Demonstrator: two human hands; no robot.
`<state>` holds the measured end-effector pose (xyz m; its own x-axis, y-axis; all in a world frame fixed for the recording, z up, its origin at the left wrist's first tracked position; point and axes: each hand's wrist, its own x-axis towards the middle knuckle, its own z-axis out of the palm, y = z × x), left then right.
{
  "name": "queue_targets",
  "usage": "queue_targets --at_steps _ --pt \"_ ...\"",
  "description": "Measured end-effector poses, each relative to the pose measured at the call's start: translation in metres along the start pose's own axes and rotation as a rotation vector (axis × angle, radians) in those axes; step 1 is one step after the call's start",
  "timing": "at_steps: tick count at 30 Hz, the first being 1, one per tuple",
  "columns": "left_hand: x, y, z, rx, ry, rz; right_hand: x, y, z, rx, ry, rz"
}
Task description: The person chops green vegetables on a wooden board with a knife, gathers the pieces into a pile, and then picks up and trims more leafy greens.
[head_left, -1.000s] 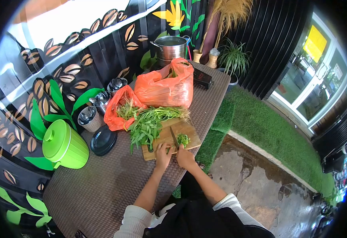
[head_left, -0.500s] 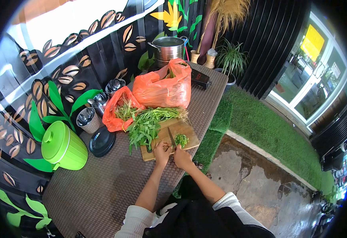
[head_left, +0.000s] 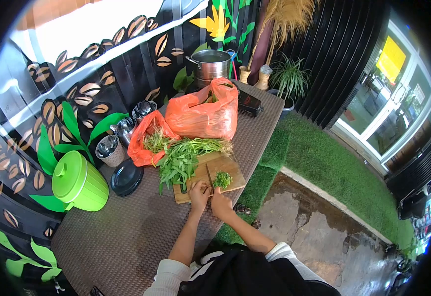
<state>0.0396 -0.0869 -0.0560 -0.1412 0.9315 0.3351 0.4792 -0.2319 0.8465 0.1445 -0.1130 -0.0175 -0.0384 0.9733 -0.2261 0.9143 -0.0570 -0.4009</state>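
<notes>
My right hand (head_left: pixel 222 204) is wrapped round the handle of a knife (head_left: pixel 209 174), whose blade points away from me over a wooden cutting board (head_left: pixel 183 197). Close beside the blade, my left hand (head_left: pixel 199 193) has its fingers curled together at the board's near side; what they pinch is hidden. A small heap of chopped greens (head_left: pixel 222 180) lies just right of the knife. Long leafy green stems (head_left: pixel 180 167) rest across the board's far left part, their root ends toward the right.
Behind the board stand a large orange plastic bag (head_left: pixel 200 118) and a smaller orange bag (head_left: pixel 139 148) with rooted greens. A steel pot (head_left: pixel 213 66), cutlery cups (head_left: pixel 111 150), black plates (head_left: pixel 126 176) and a lidded green bucket (head_left: pixel 82 182) share the woven-pattern table (head_left: pixel 131 237).
My right hand and the knife have moved slightly left and toward me, closer to my left hand. The view has also shifted a little.
</notes>
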Motion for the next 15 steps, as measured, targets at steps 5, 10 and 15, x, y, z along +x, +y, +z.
queue_targets --at_steps 5,10,15 --pt "-0.004 -0.003 0.0 -0.004 -0.005 0.025 0.012 0.001 -0.008 -0.027 0.041 -0.054" --pt "-0.006 0.002 -0.006 0.078 -0.029 0.12 -0.007 0.0 0.0 -0.048 0.071 -0.019" --pt "-0.008 0.001 -0.005 0.06 -0.011 0.07 0.001 0.007 -0.001 -0.068 0.097 0.034"
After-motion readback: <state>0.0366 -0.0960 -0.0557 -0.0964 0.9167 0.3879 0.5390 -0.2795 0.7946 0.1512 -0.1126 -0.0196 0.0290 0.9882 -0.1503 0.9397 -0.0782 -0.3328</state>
